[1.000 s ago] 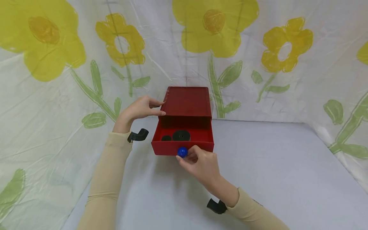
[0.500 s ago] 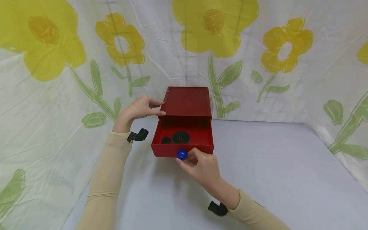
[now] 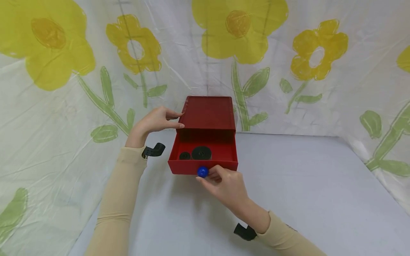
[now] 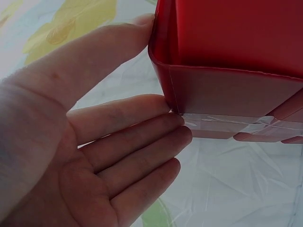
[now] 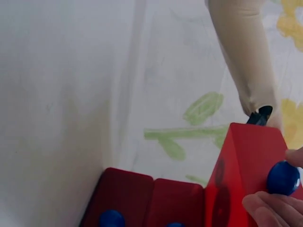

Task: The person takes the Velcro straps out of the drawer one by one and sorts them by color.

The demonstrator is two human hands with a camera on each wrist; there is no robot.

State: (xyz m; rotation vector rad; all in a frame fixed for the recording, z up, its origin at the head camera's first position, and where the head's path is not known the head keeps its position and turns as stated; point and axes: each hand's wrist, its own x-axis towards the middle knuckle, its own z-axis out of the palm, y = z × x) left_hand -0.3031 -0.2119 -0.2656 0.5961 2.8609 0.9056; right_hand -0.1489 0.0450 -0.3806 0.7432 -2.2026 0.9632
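A red drawer (image 3: 192, 167) stands pulled out of the front of a dark red cabinet (image 3: 208, 112). My right hand (image 3: 229, 185) pinches the drawer's round blue knob (image 3: 202, 172) between thumb and fingers; the right wrist view shows the same knob (image 5: 283, 178) in the fingers. Inside the drawer lie two black discs, a larger one (image 3: 201, 153) with a centre hole and a smaller one (image 3: 184, 155) to its left. My left hand (image 3: 157, 120) rests against the cabinet's left side, thumb and straight fingertips touching its edges, as the left wrist view also shows.
Other closed dark red drawer fronts (image 5: 124, 191) with blue knobs (image 5: 111, 218) appear in the right wrist view. A pale table surface (image 3: 304, 185) lies around the cabinet. Close behind it hangs a white curtain (image 3: 179, 53) with yellow flowers.
The drawer has slid slightly farther out toward me, with my right hand moving along on the knob; in the last half second it barely moves. My left hand stays in place.
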